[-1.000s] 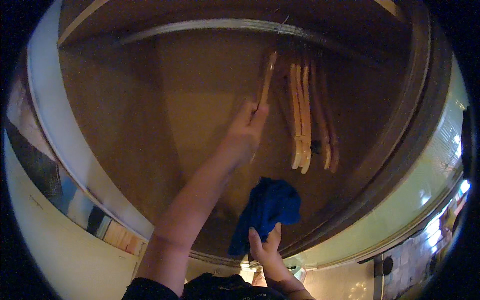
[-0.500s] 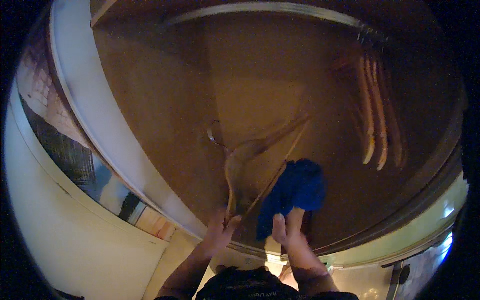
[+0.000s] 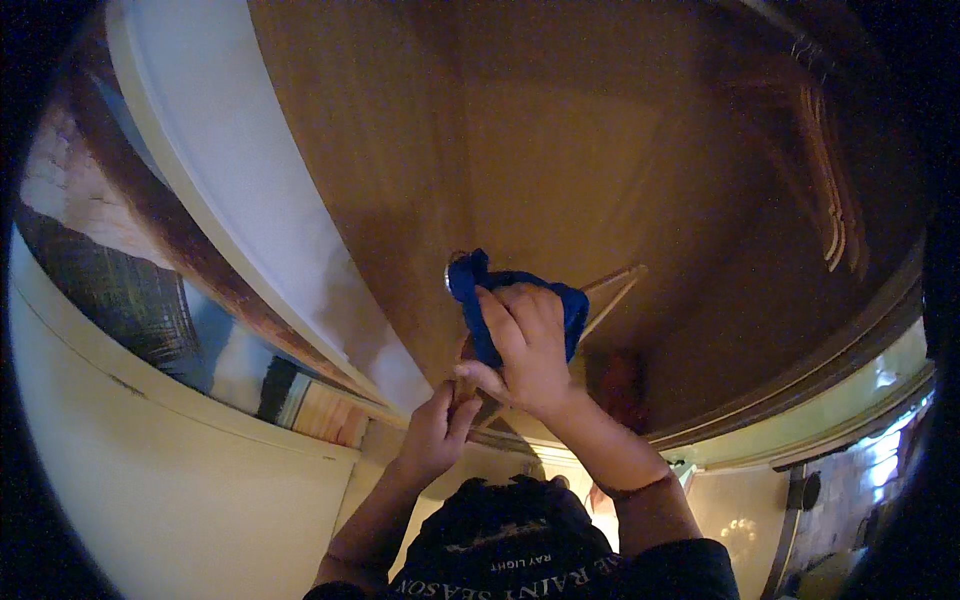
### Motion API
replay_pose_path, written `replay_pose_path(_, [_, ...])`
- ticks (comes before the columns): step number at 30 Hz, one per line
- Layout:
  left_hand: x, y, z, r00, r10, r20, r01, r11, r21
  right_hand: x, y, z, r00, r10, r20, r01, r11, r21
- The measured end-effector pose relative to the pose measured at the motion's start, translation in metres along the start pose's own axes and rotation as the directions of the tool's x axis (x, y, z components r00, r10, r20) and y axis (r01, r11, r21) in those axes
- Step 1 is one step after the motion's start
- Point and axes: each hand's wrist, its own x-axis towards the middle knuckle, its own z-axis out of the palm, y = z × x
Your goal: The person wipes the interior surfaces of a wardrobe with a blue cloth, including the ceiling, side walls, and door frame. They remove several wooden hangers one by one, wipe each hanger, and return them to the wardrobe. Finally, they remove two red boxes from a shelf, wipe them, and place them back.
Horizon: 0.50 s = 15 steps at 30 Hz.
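My left hand (image 3: pixel 435 436) is closed around the left end of a wooden clothes hanger (image 3: pixel 618 298), close to the wardrobe's lower edge. Over the hanger's middle, just below its metal hook, lies a blue cloth (image 3: pixel 576 309). With fingers bent, my right hand (image 3: pixel 533 350) presses the cloth against the hanger, its thumb reaching down beside my left hand. The hanger's right end sticks out past the cloth. Cloth and fingers hide most of its middle.
Several wooden hangers (image 3: pixel 830 190) hang from a metal rail (image 3: pixel 775 18) at upper right. A pale panel (image 3: pixel 262 190) borders the wardrobe on the left, beside a patterned picture strip (image 3: pixel 110 250). A dark reddish thing (image 3: pixel 622 385) lies right of my right wrist.
My right hand has brought the blue cloth up and left onto the hanger's middle, near the hook. My left hand still holds the hanger's end. The view has shifted, moving the hanging hangers up and right.
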Motion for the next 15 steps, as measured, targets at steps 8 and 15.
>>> replay_pose_path(8, [-0.022, -0.036, -0.011, 0.98, -0.192, -0.046, 0.185, 0.974, -0.127, -0.007, 0.045, 0.009, 0.977, 0.016, 0.213, -0.006, 0.999, -0.048])
replay_pose_path(15, [-0.02, -0.037, -0.019, 0.995, -0.095, -0.013, 0.094, 0.993, -0.066, -0.03, 0.132, -0.018, 0.98, 0.187, 0.064, -0.181, 0.98, -0.083])
